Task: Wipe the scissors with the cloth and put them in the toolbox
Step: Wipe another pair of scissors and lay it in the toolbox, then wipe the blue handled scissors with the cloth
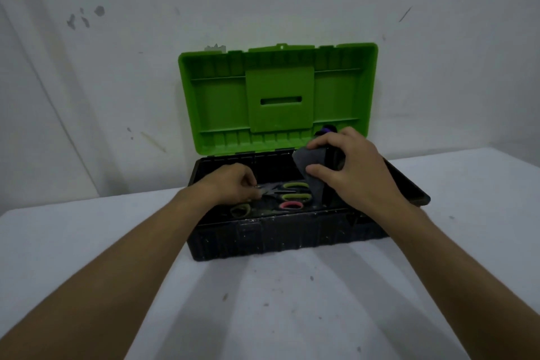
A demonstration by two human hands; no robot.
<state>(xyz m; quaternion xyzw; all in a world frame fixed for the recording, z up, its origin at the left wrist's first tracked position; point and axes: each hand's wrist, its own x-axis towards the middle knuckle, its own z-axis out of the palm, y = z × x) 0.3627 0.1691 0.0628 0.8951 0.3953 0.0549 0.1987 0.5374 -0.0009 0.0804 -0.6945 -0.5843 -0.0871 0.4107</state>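
The black plastic toolbox (pixel 263 238) stood on the white table (pixel 263 316), its green lid (pixel 277 96) propped open for access; the right hand (pixel 353 172) held a dark grey cloth (pixel 309 156) pinched between thumb and forefinger, apparently wrapped round purple-handled scissors (pixel 328 128) above the box, presumably for wiping; the left hand (pixel 233 181) reached inside, its curled fingers pinching the blades of green-handled scissors (pixel 295 190). Inside lay at least three pairs: two green-handled, one pink-handled (pixel 290 205); one cloth was visible.
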